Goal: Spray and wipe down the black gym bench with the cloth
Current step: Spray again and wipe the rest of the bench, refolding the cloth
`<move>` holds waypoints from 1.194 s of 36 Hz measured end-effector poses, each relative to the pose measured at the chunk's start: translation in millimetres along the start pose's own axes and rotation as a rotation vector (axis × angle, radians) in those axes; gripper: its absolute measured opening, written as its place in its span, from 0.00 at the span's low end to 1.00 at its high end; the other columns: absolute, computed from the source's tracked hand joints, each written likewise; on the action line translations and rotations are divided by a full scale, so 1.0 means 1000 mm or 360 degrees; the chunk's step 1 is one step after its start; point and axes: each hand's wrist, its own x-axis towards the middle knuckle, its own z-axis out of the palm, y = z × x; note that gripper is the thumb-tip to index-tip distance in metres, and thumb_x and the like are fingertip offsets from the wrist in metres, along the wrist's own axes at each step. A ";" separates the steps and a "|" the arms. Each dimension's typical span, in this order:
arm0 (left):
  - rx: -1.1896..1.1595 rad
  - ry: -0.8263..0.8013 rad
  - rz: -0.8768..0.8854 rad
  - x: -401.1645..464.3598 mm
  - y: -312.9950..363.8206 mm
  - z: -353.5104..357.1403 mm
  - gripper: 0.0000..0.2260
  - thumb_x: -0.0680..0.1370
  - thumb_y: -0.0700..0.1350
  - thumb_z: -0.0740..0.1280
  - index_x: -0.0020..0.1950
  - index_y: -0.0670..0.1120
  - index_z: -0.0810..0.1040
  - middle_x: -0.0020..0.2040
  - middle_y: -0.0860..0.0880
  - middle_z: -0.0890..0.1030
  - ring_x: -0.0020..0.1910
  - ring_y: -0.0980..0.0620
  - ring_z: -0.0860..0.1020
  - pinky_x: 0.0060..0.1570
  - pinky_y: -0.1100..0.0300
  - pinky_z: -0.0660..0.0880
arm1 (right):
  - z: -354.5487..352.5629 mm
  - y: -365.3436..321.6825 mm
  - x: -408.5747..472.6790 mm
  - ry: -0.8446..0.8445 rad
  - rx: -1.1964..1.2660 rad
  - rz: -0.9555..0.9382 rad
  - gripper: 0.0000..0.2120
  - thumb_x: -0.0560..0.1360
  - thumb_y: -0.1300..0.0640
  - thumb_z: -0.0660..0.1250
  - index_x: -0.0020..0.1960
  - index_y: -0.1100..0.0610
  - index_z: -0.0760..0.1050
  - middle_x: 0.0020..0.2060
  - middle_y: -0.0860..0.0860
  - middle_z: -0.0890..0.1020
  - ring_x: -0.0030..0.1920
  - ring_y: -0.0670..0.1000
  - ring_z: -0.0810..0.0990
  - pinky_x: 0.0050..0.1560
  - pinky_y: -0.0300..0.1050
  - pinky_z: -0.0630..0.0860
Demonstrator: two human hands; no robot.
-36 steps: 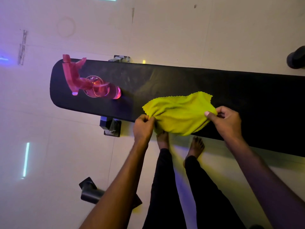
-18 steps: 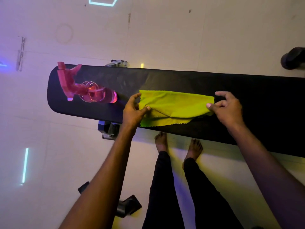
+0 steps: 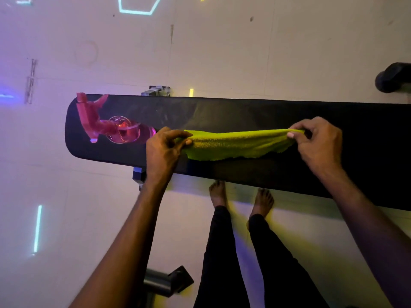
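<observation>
Since a moment ago the yellow-green cloth point(image 3: 238, 144) has gone from a loose spread to a taut folded band pinched between left hand point(image 3: 163, 150) and right hand point(image 3: 318, 141) above the black bench point(image 3: 266, 114), right of the pink spray bottle point(image 3: 115, 127), probably readying a wiping pad.

Dim room washed in purple; cyan and yellow strip lights mirror off the glossy pale tiled floor point(image 3: 222, 52). Straight edges bow from wide-angle distortion.

Pale tiled floor point(image 3: 222, 52) w/ purple, cyan, yellow light reflections.
</observation>
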 end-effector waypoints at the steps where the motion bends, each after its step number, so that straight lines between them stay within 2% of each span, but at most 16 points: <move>1: 0.0030 0.0012 0.0028 -0.001 0.003 -0.004 0.08 0.73 0.44 0.78 0.52 0.47 0.87 0.42 0.49 0.82 0.40 0.53 0.79 0.41 0.62 0.75 | -0.004 -0.004 0.000 0.0022 -0.0004 -0.0025 0.07 0.77 0.57 0.74 0.53 0.56 0.86 0.46 0.56 0.82 0.48 0.55 0.79 0.46 0.42 0.67; 6: 0.0002 0.0085 0.0077 -0.001 0.021 -0.028 0.05 0.75 0.46 0.77 0.49 0.51 0.86 0.43 0.51 0.80 0.41 0.54 0.78 0.42 0.62 0.76 | -0.024 -0.023 -0.001 0.0093 0.0057 -0.0139 0.07 0.77 0.58 0.74 0.54 0.58 0.85 0.49 0.56 0.82 0.51 0.56 0.79 0.45 0.39 0.69; 10: -0.0051 0.0064 0.0124 0.000 0.034 -0.042 0.04 0.76 0.46 0.76 0.49 0.52 0.84 0.53 0.47 0.81 0.49 0.53 0.80 0.47 0.65 0.78 | -0.040 -0.030 0.001 0.0016 0.0324 -0.0105 0.08 0.77 0.56 0.75 0.54 0.58 0.84 0.54 0.53 0.86 0.55 0.52 0.82 0.48 0.31 0.70; 13: -0.0104 -0.0035 0.0116 0.003 0.043 -0.049 0.02 0.78 0.44 0.74 0.50 0.47 0.84 0.60 0.50 0.82 0.56 0.54 0.82 0.53 0.57 0.80 | -0.049 -0.029 0.004 -0.0087 0.0351 -0.0113 0.04 0.78 0.54 0.74 0.50 0.55 0.84 0.45 0.50 0.84 0.45 0.48 0.80 0.43 0.35 0.70; 15: -0.0192 -0.0110 0.0088 0.010 0.049 -0.052 0.02 0.80 0.43 0.71 0.50 0.46 0.83 0.50 0.51 0.85 0.49 0.55 0.83 0.48 0.55 0.81 | -0.053 -0.027 0.005 -0.0129 0.0412 -0.0119 0.03 0.77 0.54 0.74 0.46 0.52 0.82 0.40 0.48 0.82 0.40 0.43 0.78 0.40 0.36 0.71; 17: -0.0237 -0.0148 0.0094 0.020 0.055 -0.054 0.02 0.80 0.44 0.71 0.50 0.46 0.82 0.42 0.53 0.83 0.41 0.59 0.80 0.42 0.61 0.77 | -0.053 -0.025 0.006 -0.0175 0.0544 -0.0093 0.05 0.75 0.52 0.72 0.43 0.52 0.80 0.37 0.48 0.82 0.37 0.40 0.78 0.38 0.33 0.73; 19: -0.0216 -0.0107 0.0114 0.035 0.063 -0.054 0.02 0.80 0.45 0.71 0.50 0.48 0.82 0.42 0.54 0.82 0.42 0.62 0.79 0.42 0.67 0.76 | -0.050 -0.021 0.008 -0.0272 0.0687 0.0018 0.07 0.72 0.51 0.69 0.40 0.53 0.79 0.33 0.46 0.82 0.31 0.38 0.76 0.34 0.28 0.71; 21: -0.0176 -0.0074 0.0089 0.056 0.069 -0.047 0.03 0.78 0.48 0.73 0.49 0.49 0.84 0.43 0.52 0.84 0.44 0.59 0.81 0.44 0.63 0.78 | -0.042 -0.013 0.011 -0.0396 0.0800 0.0208 0.08 0.70 0.50 0.69 0.37 0.54 0.80 0.29 0.46 0.80 0.30 0.40 0.74 0.33 0.32 0.71; 24: -0.0051 -0.0133 0.0016 0.093 0.072 -0.018 0.08 0.75 0.49 0.74 0.51 0.47 0.85 0.46 0.45 0.86 0.49 0.45 0.83 0.49 0.52 0.80 | -0.020 0.005 0.011 -0.0548 0.0827 0.0576 0.09 0.69 0.50 0.71 0.37 0.56 0.81 0.33 0.53 0.77 0.34 0.49 0.74 0.38 0.43 0.70; 27: 0.0134 -0.0213 0.0025 0.115 0.073 0.025 0.08 0.77 0.45 0.73 0.55 0.46 0.85 0.51 0.44 0.86 0.52 0.47 0.83 0.53 0.53 0.79 | 0.011 0.024 0.010 -0.0612 0.0726 0.0925 0.09 0.77 0.59 0.70 0.38 0.57 0.78 0.38 0.58 0.79 0.31 0.50 0.79 0.31 0.42 0.79; 28: 0.0186 -0.0259 0.0036 0.117 0.072 0.039 0.10 0.78 0.44 0.72 0.58 0.46 0.84 0.53 0.44 0.85 0.53 0.47 0.83 0.55 0.53 0.79 | 0.021 0.030 0.009 -0.0587 0.0599 0.0972 0.09 0.78 0.60 0.70 0.39 0.57 0.79 0.40 0.60 0.81 0.33 0.52 0.81 0.34 0.44 0.81; 30: 0.0288 -0.0314 0.0026 0.117 0.069 0.061 0.12 0.79 0.42 0.71 0.63 0.45 0.81 0.58 0.45 0.84 0.56 0.48 0.82 0.57 0.52 0.78 | 0.035 0.038 0.008 -0.0520 0.0159 0.0922 0.06 0.78 0.59 0.69 0.46 0.59 0.84 0.47 0.63 0.85 0.46 0.62 0.85 0.47 0.51 0.82; 32: 0.0341 -0.0252 -0.0055 0.110 0.065 0.076 0.13 0.80 0.43 0.69 0.64 0.46 0.80 0.59 0.46 0.83 0.55 0.49 0.81 0.56 0.52 0.79 | 0.043 0.034 0.006 -0.0358 -0.0199 0.0810 0.09 0.78 0.55 0.70 0.53 0.60 0.85 0.52 0.64 0.86 0.56 0.66 0.84 0.54 0.52 0.78; 36: 0.0301 -0.0099 -0.0355 0.080 0.054 0.092 0.10 0.80 0.46 0.68 0.59 0.48 0.83 0.55 0.46 0.86 0.52 0.47 0.83 0.52 0.55 0.79 | 0.058 0.010 0.012 -0.0108 -0.0404 0.0409 0.10 0.78 0.54 0.70 0.56 0.58 0.81 0.54 0.63 0.84 0.58 0.66 0.82 0.60 0.57 0.76; 40: 0.0193 -0.0183 -0.0590 0.044 0.039 0.105 0.09 0.80 0.49 0.69 0.56 0.47 0.84 0.53 0.44 0.86 0.53 0.44 0.84 0.56 0.51 0.80 | 0.078 -0.014 0.033 -0.0176 -0.0190 0.0167 0.12 0.79 0.55 0.71 0.60 0.59 0.78 0.57 0.60 0.81 0.59 0.63 0.79 0.58 0.53 0.74; 43: 0.0122 -0.0183 -0.0667 0.025 0.033 0.115 0.08 0.79 0.49 0.71 0.55 0.46 0.83 0.53 0.46 0.86 0.52 0.46 0.83 0.55 0.51 0.80 | 0.089 -0.027 0.046 -0.0210 -0.0222 0.0097 0.14 0.77 0.54 0.74 0.59 0.59 0.77 0.56 0.61 0.81 0.58 0.63 0.79 0.58 0.56 0.74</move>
